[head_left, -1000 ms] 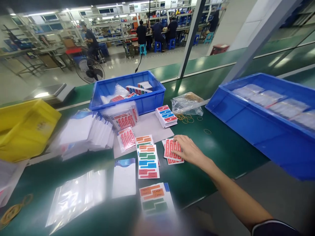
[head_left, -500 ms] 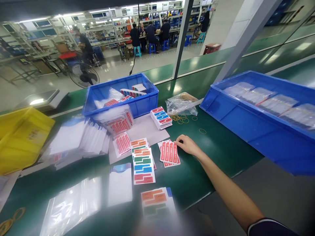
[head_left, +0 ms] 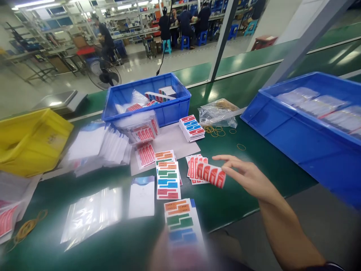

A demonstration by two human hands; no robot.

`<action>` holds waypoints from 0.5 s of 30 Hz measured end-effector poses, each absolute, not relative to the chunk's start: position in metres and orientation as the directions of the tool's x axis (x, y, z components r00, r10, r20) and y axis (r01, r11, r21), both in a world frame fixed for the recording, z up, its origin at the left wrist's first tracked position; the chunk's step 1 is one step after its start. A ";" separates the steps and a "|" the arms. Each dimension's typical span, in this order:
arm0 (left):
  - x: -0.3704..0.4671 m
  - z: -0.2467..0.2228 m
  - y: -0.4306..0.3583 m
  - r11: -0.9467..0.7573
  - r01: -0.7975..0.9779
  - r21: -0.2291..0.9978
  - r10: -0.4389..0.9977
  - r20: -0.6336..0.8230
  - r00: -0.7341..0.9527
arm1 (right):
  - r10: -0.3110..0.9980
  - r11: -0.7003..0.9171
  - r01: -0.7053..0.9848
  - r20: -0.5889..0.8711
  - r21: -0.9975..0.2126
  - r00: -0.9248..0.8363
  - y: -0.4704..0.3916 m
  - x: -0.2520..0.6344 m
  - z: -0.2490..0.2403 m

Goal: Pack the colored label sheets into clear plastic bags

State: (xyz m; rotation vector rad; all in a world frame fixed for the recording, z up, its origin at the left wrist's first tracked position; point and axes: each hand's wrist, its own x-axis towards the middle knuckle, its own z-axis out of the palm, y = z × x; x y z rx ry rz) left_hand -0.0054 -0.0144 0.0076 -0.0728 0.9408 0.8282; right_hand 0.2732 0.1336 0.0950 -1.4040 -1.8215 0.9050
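Observation:
In my right hand (head_left: 246,177) is a sheet of red labels (head_left: 212,174), tilted and held at its right edge between thumb and fingers, with the index finger stretched out. It hangs over a small fanned pile of red label sheets (head_left: 193,169) on the table. At the bottom, my left hand (head_left: 159,246) is blurred and partly out of frame; it grips a sheet of orange, green, blue and red labels (head_left: 180,222) with a blue corner behind it. Just beyond lie more multicoloured label sheets (head_left: 168,180) and a white card (head_left: 142,197).
Clear plastic bags (head_left: 93,214) lie front left, beside piled white packets (head_left: 93,146). A blue bin (head_left: 149,113) stands behind, another blue bin (head_left: 304,128) right, a yellow bin (head_left: 34,139) left. Rubber bands (head_left: 217,131) and a label stack (head_left: 191,128) sit between.
My right hand has lifted a red label sheet off the small pile and moved right and nearer with it. The multicoloured sheet in my left hand shows more fully; the view has shifted.

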 end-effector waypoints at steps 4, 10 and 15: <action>0.001 0.016 -0.013 0.660 -0.622 0.422 0.677 -0.693 0.249 | 0.881 0.196 0.379 -0.007 -0.904 -0.473 0.101 0.241 0.109; 0.002 0.031 -0.017 0.605 -0.453 0.655 0.782 -0.596 0.182 | 0.893 0.420 0.569 0.210 -0.707 -0.398 0.072 0.182 0.055; -0.014 0.055 -0.006 0.508 -0.197 0.839 0.860 -0.482 0.164 | 0.861 0.429 0.506 0.169 -0.748 -0.480 0.068 0.186 0.054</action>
